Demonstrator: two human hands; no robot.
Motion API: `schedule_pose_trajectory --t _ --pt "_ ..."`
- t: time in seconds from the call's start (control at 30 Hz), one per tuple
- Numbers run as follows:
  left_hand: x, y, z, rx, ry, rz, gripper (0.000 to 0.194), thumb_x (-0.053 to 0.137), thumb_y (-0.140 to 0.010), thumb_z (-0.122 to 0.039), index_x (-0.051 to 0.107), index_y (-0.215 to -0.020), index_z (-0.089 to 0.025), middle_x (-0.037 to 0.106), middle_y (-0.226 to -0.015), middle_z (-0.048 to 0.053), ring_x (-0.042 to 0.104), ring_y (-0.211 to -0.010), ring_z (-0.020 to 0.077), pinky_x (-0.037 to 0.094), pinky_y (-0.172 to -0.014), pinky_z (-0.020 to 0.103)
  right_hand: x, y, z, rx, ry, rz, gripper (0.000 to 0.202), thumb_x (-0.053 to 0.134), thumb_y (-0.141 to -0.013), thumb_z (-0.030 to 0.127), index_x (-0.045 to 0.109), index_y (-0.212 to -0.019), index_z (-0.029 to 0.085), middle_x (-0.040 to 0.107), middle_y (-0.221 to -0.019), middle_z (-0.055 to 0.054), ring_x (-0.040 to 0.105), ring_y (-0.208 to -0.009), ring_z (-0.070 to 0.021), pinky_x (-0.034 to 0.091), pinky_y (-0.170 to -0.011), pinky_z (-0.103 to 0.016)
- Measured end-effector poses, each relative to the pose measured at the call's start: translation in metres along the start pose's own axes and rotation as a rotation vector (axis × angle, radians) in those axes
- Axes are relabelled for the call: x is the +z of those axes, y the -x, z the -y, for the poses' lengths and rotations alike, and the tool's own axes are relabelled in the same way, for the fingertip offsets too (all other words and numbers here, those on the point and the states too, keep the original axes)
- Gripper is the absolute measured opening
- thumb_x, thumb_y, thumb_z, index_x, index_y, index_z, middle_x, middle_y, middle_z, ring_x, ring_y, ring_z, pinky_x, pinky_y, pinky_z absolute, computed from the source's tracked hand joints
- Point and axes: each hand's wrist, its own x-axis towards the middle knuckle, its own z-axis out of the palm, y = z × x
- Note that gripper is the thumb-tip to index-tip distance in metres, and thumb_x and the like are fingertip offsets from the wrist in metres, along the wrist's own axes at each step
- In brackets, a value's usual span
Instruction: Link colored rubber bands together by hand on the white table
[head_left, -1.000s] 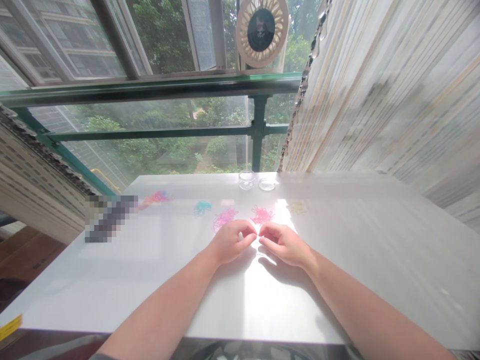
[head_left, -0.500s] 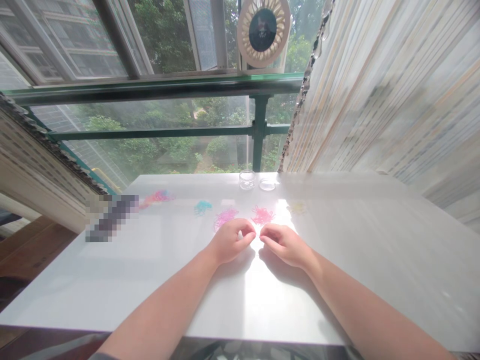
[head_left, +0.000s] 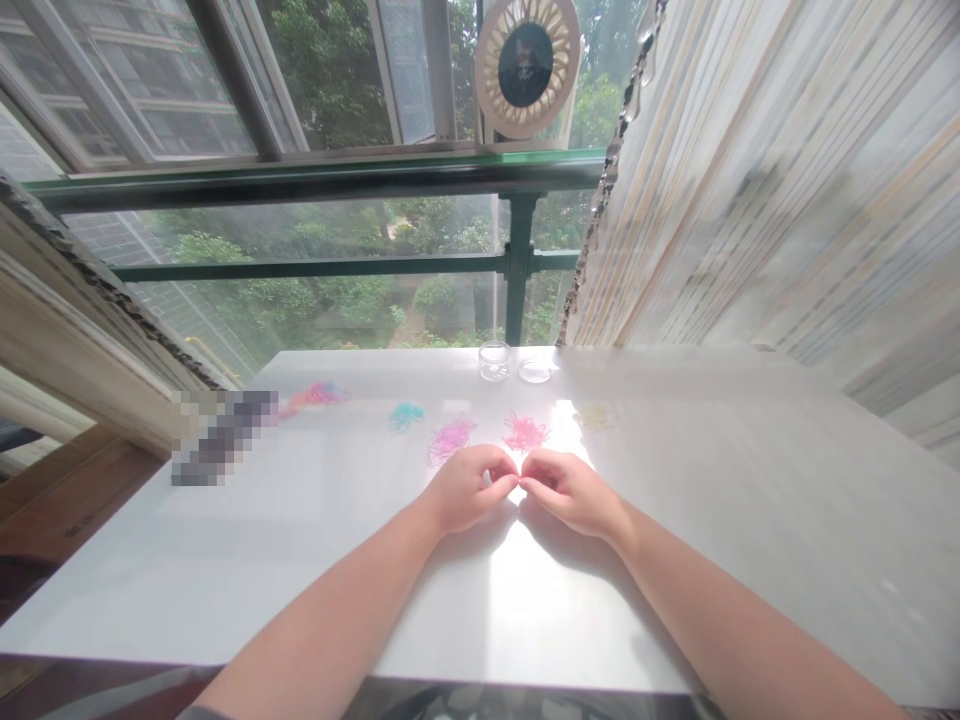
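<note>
Over the middle of the white table (head_left: 300, 560), my left hand (head_left: 474, 486) and my right hand (head_left: 564, 488) meet at their fingertips. Both are closed in a pinch; whatever they hold, if anything, is too small to make out. Just beyond my left hand lies a purple-pink pile of thin loops (head_left: 451, 438). A brighter pink pile (head_left: 526, 432) sits beyond the fingertips. Farther left is a small blue pile (head_left: 406, 416), and a faint yellow pile (head_left: 598, 416) lies to the right.
A clear round jar (head_left: 494, 362) and a clear lid or shallow dish (head_left: 534, 372) stand near the far edge. At the left are a mixed-colour pile (head_left: 319, 394) and a blurred-out dark object (head_left: 229, 438). A curtain (head_left: 750, 180) hangs at the right.
My left hand has moved slightly right, closing the small gap between the fingertips. My right hand has hardly moved.
</note>
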Motion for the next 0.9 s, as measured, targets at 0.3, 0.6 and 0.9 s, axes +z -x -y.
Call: schedule_pose_trajectory --t 0.3,0.6,0.9 --pt "-0.0041 -0.0001 -0.0029 0.010 -0.010 -0.043 0.011 0.051 -0.081 -0.018 0.060 -0.074 -0.018 0.061 -0.073 0.000 0.054 -0.068 0.0114 0.041 -0.064 0.023 -0.0009 -0.0006 0.0012 -0.031 -0.007 -0.021 0.008 0.050 -0.082 0.017 0.053 -0.075 0.020 0.053 -0.067 0.003 0.045 -0.062 -0.0113 0.037 -0.060 -0.025" --pt "-0.0060 -0.0007 -0.0013 0.019 -0.009 -0.059 0.010 0.051 -0.081 -0.018 0.058 -0.075 -0.017 0.060 -0.071 -0.001 0.053 -0.068 0.0106 0.039 -0.064 0.023 -0.0007 -0.0004 0.0005 -0.027 -0.026 -0.022 0.009 0.050 -0.081 0.016 0.049 -0.074 0.020 0.047 -0.064 0.004 0.041 -0.059 -0.0107 0.035 -0.058 -0.025" --pt "-0.0058 -0.0010 -0.0019 0.002 -0.009 -0.059 0.011 0.049 -0.082 -0.020 0.058 -0.075 -0.018 0.061 -0.072 0.000 0.054 -0.069 0.0122 0.038 -0.062 0.024 -0.0021 -0.0003 0.0011 -0.034 -0.022 -0.036 0.009 0.048 -0.082 0.017 0.048 -0.074 0.020 0.047 -0.065 0.003 0.041 -0.060 -0.0114 0.036 -0.059 -0.025"
